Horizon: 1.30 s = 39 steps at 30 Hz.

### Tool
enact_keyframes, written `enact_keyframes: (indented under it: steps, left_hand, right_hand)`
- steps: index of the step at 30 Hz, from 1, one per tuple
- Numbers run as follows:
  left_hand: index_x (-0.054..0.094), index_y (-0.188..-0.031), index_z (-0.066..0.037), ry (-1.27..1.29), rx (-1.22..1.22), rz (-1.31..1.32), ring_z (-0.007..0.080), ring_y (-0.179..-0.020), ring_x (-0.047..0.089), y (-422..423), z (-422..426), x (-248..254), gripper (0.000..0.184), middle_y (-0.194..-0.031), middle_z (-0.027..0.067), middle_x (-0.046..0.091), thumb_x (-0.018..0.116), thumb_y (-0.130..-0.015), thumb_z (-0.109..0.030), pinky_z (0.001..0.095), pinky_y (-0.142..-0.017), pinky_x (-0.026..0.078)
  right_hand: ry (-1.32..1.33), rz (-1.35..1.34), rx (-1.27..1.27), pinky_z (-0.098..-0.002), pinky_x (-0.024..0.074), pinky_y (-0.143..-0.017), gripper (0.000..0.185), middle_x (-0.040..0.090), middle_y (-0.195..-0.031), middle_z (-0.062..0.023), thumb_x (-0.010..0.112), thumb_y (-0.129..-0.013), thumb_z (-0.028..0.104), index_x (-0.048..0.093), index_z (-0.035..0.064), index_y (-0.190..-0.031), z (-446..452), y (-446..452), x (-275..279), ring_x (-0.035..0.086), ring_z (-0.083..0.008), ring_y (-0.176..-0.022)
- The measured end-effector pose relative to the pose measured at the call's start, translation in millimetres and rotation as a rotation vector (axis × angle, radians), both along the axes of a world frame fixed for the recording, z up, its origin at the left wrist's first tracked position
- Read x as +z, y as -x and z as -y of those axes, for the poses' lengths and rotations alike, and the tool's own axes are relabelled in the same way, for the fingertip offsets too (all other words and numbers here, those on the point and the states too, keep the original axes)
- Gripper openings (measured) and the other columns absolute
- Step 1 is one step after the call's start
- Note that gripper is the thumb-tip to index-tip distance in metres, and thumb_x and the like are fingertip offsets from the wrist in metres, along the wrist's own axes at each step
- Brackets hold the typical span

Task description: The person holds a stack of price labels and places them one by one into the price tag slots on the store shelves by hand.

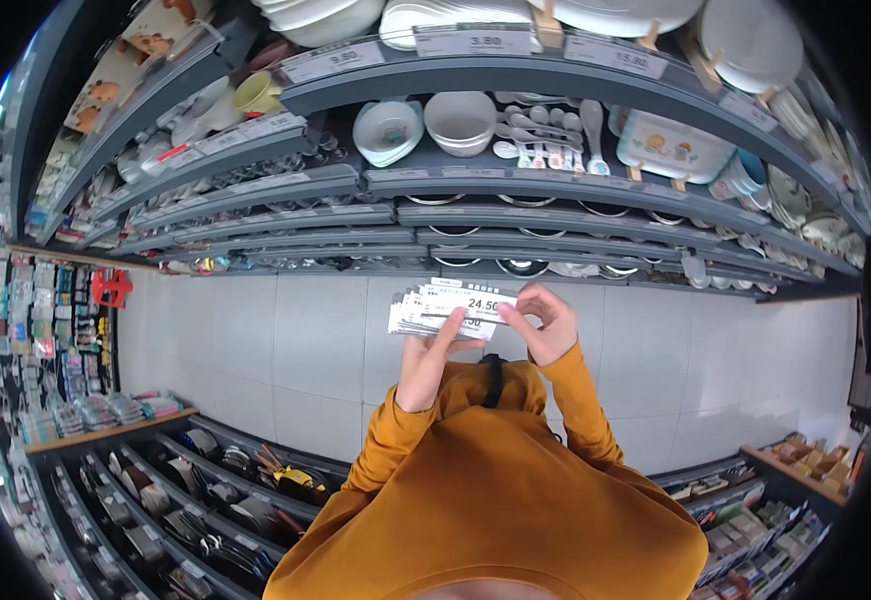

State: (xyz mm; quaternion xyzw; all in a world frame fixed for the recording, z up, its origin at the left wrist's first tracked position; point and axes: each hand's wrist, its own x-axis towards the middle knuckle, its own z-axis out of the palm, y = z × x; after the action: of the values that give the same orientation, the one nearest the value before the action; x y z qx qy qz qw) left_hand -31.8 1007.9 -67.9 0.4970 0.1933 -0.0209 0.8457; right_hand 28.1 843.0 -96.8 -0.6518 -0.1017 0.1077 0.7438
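Observation:
A fanned stack of white price tags (pixel 410 312) is held in front of my chest, over the floor of the aisle. My left hand (pixel 427 365) grips the stack from below, its thumb pressed on the front. With thumb and forefinger, my right hand (pixel 547 325) pinches the right end of the top price tag (pixel 450 296), which reads 24.50. Another tag's number shows partly beneath it. The small print is too fine to read.
Ahead stand dark shelves (pixel 515 180) with white bowls (pixel 460 122), spoons (pixel 555 135) and plates (pixel 752 42), and price labels along their edges. Pans and utensils fill a rack (pixel 170 500) behind me on the left. Grey tiled floor (pixel 320 345) lies below; a red item (pixel 111 288) hangs left.

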Motion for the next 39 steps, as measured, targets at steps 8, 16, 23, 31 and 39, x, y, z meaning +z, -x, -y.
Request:
enact_keyframes:
  steps: [8,16,23,31,39]
  left_hand:
    - [0.051,-0.123,0.003,0.005,0.15,-0.058,0.0197,-0.098,0.063,28,-32,7,0.03,-0.115,0.0119,0.061,0.051,-0.097,-0.012,0.0322,-0.076,0.057]
    - [0.045,-0.13,-0.001,0.036,0.08,-0.017,0.0188,-0.101,0.063,39,-82,8,0.033,-0.12,0.0152,0.059,0.045,-0.1,-0.015,0.0314,-0.075,0.056]
    - [0.045,-0.129,0.0,0.077,-0.072,0.016,0.0179,-0.099,0.062,59,-165,13,0.034,-0.122,0.0122,0.059,0.047,-0.099,-0.017,0.0312,-0.076,0.055]
    - [0.044,-0.131,0.0,0.074,-0.024,-0.06,0.0178,-0.109,0.059,146,-346,-19,0.037,-0.126,0.0128,0.057,0.046,-0.1,-0.02,0.0309,-0.081,0.052]
    - [0.036,-0.138,0.001,0.186,0.053,0.036,0.0242,-0.119,0.051,210,-471,-12,0.044,-0.135,0.0175,0.049,0.044,-0.099,-0.017,0.0409,-0.094,0.048]
  right_hand:
    - [-0.033,-0.02,0.136,-0.0225,0.0472,-0.069,0.016,0.063,-0.076,-0.0029,0.067,-0.087,0.008,0.055,0.0008,-0.08,-48,-17,-5,0.062,-0.0081,-0.074]
    - [-0.019,0.035,0.173,-0.0219,0.0458,-0.07,0.014,0.06,-0.078,-0.0015,0.065,-0.088,0.006,0.054,0.0002,-0.082,-95,-14,3,0.06,-0.0071,-0.075]
    - [-0.082,-0.093,0.081,-0.022,0.0472,-0.071,0.013,0.064,-0.084,-0.0025,0.066,-0.086,0.003,0.055,0.0018,-0.091,-160,26,-15,0.06,-0.0073,-0.077]
    - [-0.002,-0.058,0.181,-0.0201,0.0467,-0.063,0.025,0.062,-0.078,-0.0024,0.066,-0.087,0.005,0.058,0.0007,-0.111,-344,65,-10,0.059,-0.006,-0.069]
    - [0.045,0.174,0.243,-0.0201,0.049,-0.066,0.022,0.066,-0.086,-0.0069,0.062,-0.09,0.008,0.059,-0.0008,-0.11,-482,37,56,0.06,-0.0072,-0.071]
